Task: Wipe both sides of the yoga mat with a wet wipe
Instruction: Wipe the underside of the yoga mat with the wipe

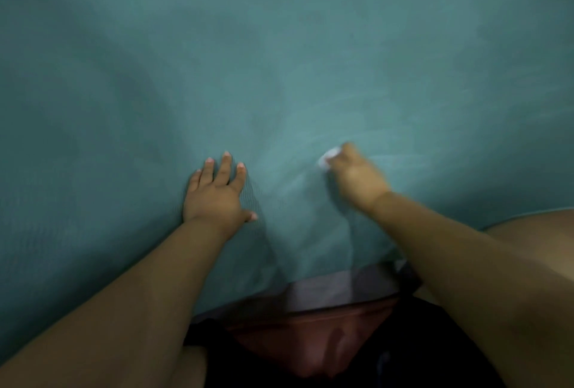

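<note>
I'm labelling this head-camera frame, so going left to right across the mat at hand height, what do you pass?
Bare teal yoga mat → left hand pressed flat on it → white wet wipe → right hand gripping the wipe, blurred → more bare mat.

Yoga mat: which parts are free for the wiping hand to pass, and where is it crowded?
The yoga mat lies bare beyond both hands and out to each side. It is tight only between the left hand, pressed flat, and the right hand holding the wet wipe.
</note>
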